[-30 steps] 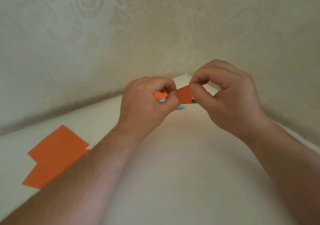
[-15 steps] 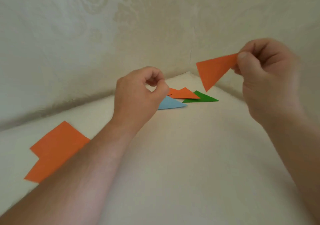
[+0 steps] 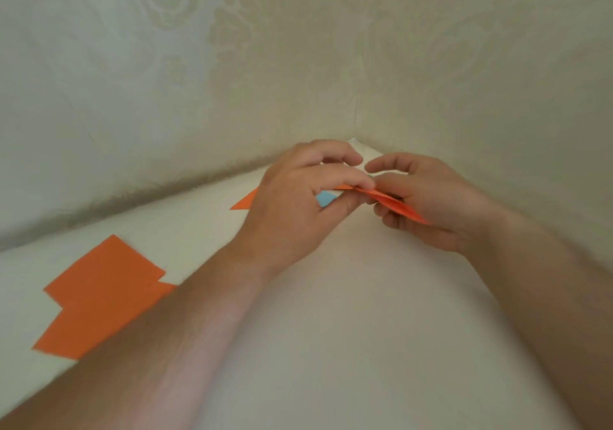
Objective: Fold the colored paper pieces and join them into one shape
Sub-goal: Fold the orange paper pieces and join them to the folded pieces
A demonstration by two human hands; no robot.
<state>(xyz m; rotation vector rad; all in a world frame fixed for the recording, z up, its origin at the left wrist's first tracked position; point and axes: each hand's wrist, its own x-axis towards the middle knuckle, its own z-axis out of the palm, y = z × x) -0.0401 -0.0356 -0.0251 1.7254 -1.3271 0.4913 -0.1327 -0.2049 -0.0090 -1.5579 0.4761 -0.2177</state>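
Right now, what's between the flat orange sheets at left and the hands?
Head view: mostly bare cream surface, crossed by the left forearm. One small orange paper triangle lies just left of the left hand.

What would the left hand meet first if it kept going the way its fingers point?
Probably the right hand: the left hand points rightward at it, both already pinching the folded orange piece between them. Depth is hard to judge.
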